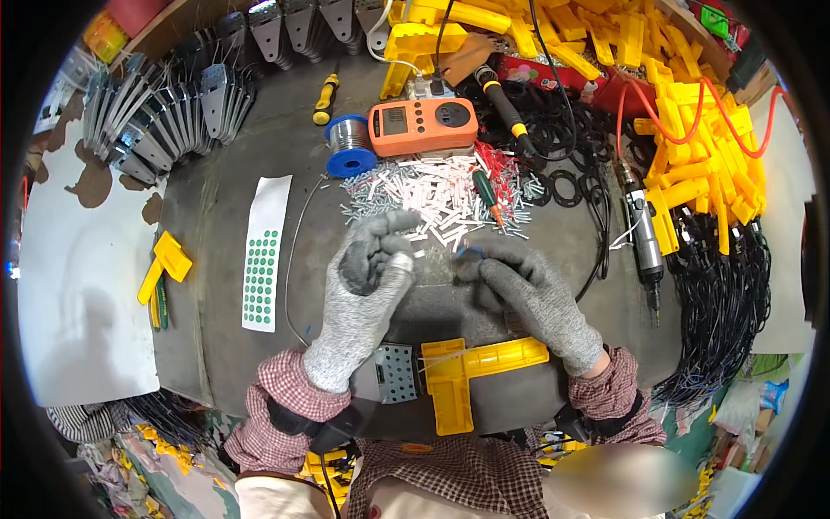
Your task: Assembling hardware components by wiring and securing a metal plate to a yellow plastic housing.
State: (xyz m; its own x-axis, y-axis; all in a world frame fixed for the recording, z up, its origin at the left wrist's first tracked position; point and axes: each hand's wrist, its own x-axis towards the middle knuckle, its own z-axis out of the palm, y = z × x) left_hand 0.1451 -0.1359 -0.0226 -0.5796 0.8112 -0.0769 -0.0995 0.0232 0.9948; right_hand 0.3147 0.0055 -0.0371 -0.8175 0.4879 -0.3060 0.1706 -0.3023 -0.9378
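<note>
Both my hands wear grey knit gloves with dark palms. My left hand [367,281] is half curled over the table, thumb and forefinger apart, with nothing visible between them. Just past its thumb tip is a small white sleeve [421,253]. My right hand [529,290] pinches a small, thin blue piece [469,252] whose kind I cannot make out. Beyond both hands spreads a pile of white sleeves [424,195] mixed with grey screws [367,192]. Nearer to me lie a T-shaped yellow plastic housing [448,394] and a perforated metal plate [396,374].
Behind the pile stand an orange meter [424,127] and a solder wire spool [350,145]. A green-handled screwdriver [486,195] lies on the pile. Metal brackets [156,117] line the left; yellow parts [700,164], an electric screwdriver [644,238] and black cables [718,303] the right. A green-dot sticker sheet [266,251] lies left.
</note>
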